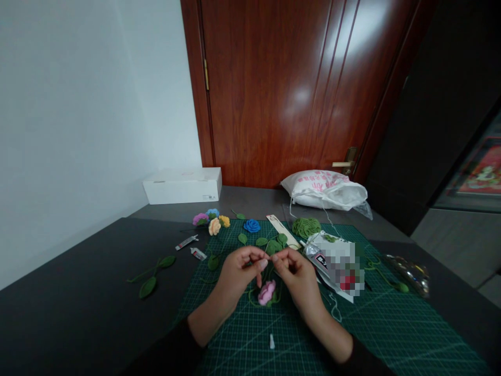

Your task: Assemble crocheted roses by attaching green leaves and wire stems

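Observation:
My left hand (245,269) and my right hand (294,266) meet above the cutting mat, thumbs and fingers pinched tip to tip. What lies between the fingertips is too small to make out. Just below them rests a pink crocheted flower (266,292) with a curled green stem around it. Green crocheted leaves (273,247) show right behind the fingertips, partly covered by them. A small white nozzle cap (272,341) lies on the mat nearer to me.
A green cutting mat (391,324) covers much of the dark table. Behind are a blue flower (251,225), a ruler-like strip (282,231), green yarn (306,227) and a white bag (324,189). Glue tubes (198,254) and colourful flowers (214,226) lie left; a plastic packet (331,266) lies right.

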Demonstrator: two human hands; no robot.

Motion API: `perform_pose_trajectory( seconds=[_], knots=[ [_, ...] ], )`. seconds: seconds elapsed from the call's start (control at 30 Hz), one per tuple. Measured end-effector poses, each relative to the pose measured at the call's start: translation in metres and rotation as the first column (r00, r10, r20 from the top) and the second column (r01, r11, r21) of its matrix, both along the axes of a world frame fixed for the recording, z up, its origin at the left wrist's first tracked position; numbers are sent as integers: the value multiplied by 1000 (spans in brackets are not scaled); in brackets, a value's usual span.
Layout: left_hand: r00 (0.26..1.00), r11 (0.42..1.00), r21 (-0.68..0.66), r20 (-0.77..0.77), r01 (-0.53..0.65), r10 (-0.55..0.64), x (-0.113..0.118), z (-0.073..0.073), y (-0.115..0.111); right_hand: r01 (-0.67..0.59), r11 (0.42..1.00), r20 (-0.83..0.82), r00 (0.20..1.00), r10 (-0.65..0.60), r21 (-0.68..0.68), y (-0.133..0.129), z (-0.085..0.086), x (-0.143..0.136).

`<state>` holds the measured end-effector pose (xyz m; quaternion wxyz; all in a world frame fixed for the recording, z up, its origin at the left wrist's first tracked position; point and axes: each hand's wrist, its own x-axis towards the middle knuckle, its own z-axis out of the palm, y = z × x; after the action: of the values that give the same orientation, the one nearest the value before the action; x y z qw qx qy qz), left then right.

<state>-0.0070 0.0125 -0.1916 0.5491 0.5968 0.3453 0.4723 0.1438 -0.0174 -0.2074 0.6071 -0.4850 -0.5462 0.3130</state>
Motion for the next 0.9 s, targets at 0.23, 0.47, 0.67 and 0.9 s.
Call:
perform_pose_trajectory(
  seconds=[0.23, 0.47, 0.67, 0.9],
  knots=[
    [997, 995, 89, -50, -47, 52, -2, 2, 2, -167, 985, -66, 984, 164, -43, 4, -8, -4],
    [990, 981, 167, -90, -97, 113, -4, 8, 1, -259, 964, -82, 964, 253, -63, 4, -10, -8],
    [983, 978, 165, -112, -128, 148, -4, 6, 0, -177, 984, -43, 984, 176, -31, 4, -10, -11],
    [986, 981, 140, -77, -137, 149, -4, -6, 5, -43, 999, -12, 999, 43, 2, -3, -8, -15]
  ],
)
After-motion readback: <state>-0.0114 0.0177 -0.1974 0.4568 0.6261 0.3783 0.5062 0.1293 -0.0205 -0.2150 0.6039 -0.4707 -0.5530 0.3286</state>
